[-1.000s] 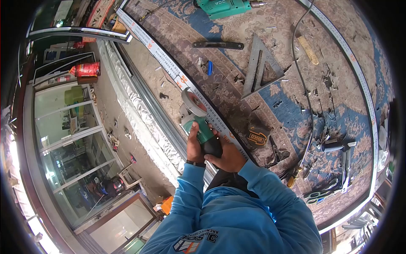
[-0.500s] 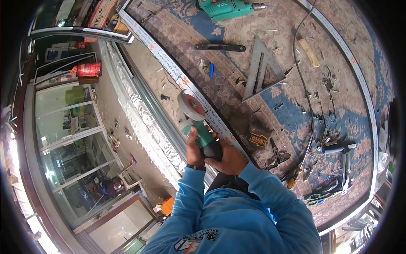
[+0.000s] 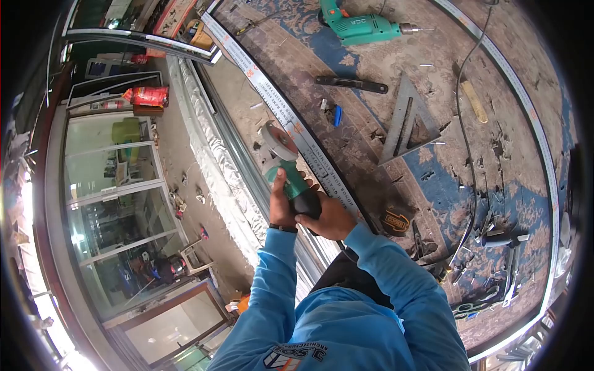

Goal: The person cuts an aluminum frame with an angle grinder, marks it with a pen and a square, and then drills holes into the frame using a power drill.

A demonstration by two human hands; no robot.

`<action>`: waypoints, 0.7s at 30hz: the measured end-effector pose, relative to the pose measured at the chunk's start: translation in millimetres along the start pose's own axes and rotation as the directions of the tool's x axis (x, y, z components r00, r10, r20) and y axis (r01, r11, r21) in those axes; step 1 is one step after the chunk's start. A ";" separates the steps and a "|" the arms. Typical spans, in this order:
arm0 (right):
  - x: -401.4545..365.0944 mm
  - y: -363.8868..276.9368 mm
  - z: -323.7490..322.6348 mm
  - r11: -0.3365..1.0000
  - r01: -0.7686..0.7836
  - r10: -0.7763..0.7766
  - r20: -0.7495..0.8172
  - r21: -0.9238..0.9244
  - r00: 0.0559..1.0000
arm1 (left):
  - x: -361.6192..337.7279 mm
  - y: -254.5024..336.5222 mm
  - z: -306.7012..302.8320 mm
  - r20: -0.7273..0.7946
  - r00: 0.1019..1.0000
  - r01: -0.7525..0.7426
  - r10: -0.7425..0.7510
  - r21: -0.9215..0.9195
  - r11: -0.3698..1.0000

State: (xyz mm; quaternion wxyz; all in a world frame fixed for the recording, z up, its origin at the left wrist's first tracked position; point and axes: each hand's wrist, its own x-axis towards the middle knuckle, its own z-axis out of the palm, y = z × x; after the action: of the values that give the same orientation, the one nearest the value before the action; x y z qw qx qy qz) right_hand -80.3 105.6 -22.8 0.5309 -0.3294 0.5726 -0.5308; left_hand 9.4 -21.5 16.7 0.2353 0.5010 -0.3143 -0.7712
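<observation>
A green and black angle grinder point(image 3: 299, 187) with a reddish disc is held in both hands over the long taped aluminium profile point(image 3: 312, 162). My left hand point(image 3: 281, 201) wraps the near side of its green body, thumb along the top. Around the black rear end, my right hand point(image 3: 334, 217) is closed, its fingers partly hidden beneath the tool. The disc is beside the profile's inner edge; whether it touches is unclear.
On the patterned carpet lie a green drill point(image 3: 365, 28), a metal triangle square point(image 3: 408, 120), a black bar point(image 3: 351, 84), a blue piece point(image 3: 337, 115), a hammer point(image 3: 508, 247) and a cable point(image 3: 461, 117). Wrapped profiles point(image 3: 216, 167) run alongside on the left.
The view has shifted, so the floor and tools appear further right and slightly lower. Both hands still hold the grinder, which now looks a little more upright.
</observation>
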 end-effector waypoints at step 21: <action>17.1 -7.9 -3.4 0.999 -0.034 0.034 -0.018 0.008 0.999 | 16.2 11.6 10.2 -0.003 1.000 -0.010 0.010 0.013 1.000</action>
State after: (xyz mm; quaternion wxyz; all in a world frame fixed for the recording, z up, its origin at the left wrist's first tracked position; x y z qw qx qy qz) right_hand -88.7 88.6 -20.1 0.5360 -0.3128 0.5810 -0.5266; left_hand -5.7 -37.9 18.0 0.2364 0.5021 -0.3216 -0.7672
